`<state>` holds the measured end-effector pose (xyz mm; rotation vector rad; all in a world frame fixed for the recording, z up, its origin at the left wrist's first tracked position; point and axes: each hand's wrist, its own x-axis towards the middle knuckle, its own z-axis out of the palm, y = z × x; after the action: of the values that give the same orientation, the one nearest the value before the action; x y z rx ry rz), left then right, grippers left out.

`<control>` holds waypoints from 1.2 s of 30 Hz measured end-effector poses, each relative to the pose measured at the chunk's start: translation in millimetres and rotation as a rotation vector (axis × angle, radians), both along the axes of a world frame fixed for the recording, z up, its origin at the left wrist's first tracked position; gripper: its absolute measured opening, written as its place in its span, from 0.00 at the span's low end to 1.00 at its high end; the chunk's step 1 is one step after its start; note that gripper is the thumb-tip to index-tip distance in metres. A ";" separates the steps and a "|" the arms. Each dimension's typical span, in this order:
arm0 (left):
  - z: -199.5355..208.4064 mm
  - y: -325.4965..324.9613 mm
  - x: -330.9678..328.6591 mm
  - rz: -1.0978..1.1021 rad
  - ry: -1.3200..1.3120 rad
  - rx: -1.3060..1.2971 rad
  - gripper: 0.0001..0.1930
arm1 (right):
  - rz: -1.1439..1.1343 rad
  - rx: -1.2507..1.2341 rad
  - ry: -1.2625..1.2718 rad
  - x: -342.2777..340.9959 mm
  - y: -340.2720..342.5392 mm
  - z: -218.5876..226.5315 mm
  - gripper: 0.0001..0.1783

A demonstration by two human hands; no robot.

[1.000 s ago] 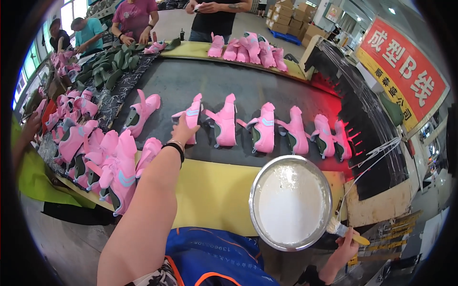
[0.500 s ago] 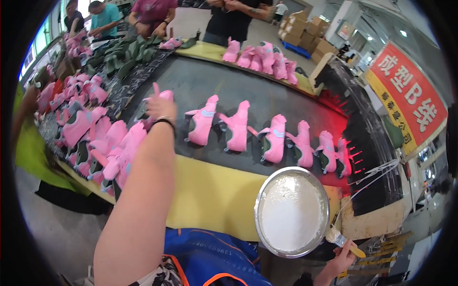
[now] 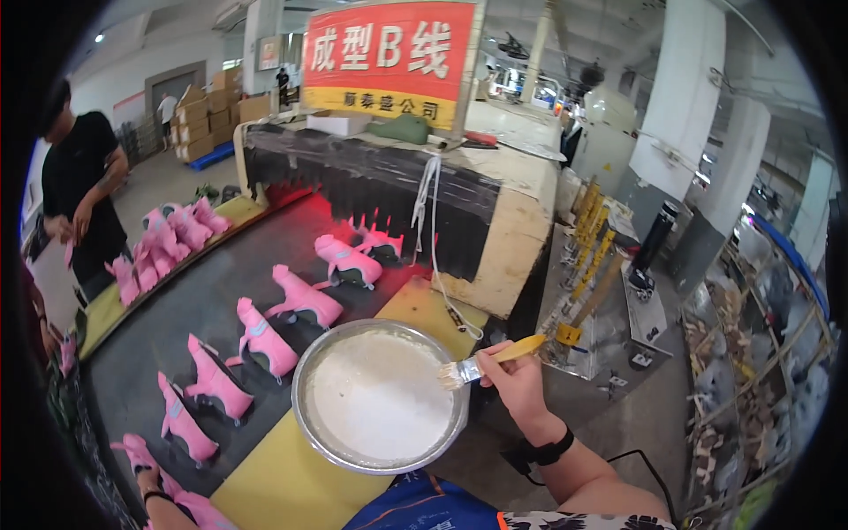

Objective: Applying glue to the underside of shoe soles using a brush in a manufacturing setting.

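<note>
My right hand (image 3: 517, 389) is closed round the yellow handle of a flat paintbrush (image 3: 466, 371). Its pale, coated bristles are at the right rim of a round metal bowl (image 3: 305, 433), which holds whitish liquid. At the lower left, my left hand (image 3: 148, 480) has its fingers closed on a pink shoe upper (image 3: 135, 449) at the near end of a row; part of that hand is hard to make out. Several similar pink shoe uppers (image 3: 221, 384) with dark green linings lie along the dark conveyor belt (image 3: 146, 371). More pink pieces (image 3: 199, 511) lie beside my left wrist.
A yellow ledge (image 3: 274, 468) runs along the belt's near side, under the bowl. The belt leads into a machine opening with black strip curtains (image 3: 450, 221) and red light. Pink uppers (image 3: 168, 238) line the far ledge, where a person in black (image 3: 88, 177) stands. A white cord (image 3: 433, 230) hangs nearby.
My view has swung to the right. The paintbrush has come up to the bowl's rim in my right hand. My left hand is still at the last pink upper of the row.
</note>
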<state>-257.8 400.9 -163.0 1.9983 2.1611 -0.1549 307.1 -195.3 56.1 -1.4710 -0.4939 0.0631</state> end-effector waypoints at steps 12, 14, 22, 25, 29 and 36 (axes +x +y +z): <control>71.0 -13.3 48.7 0.721 -1.992 -0.117 0.32 | 0.150 0.224 0.195 3.8 1.1 -5.1 0.12; 98.8 -27.3 61.8 0.899 -1.980 -0.160 0.33 | 0.219 0.276 0.281 0.8 8.2 -11.2 0.14; 167.1 -267.2 125.1 0.352 -1.771 -0.385 0.28 | 0.274 0.304 0.472 -6.6 22.0 -38.7 0.15; 151.8 -336.4 153.2 0.313 -1.616 -0.400 0.26 | 0.296 0.301 0.512 -8.1 24.0 -41.6 0.14; 115.2 -384.7 159.6 0.284 -1.443 -0.301 0.24 | 0.283 0.217 0.474 -12.7 28.2 -34.8 0.12; 61.9 -414.9 119.8 0.057 -1.257 -0.050 0.25 | 0.255 0.069 0.192 -23.3 41.4 -36.7 0.06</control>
<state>-138.0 -14.0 -101.2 1.3269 1.3154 0.8129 283.9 -153.9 19.4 -1.3129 -0.5194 0.3819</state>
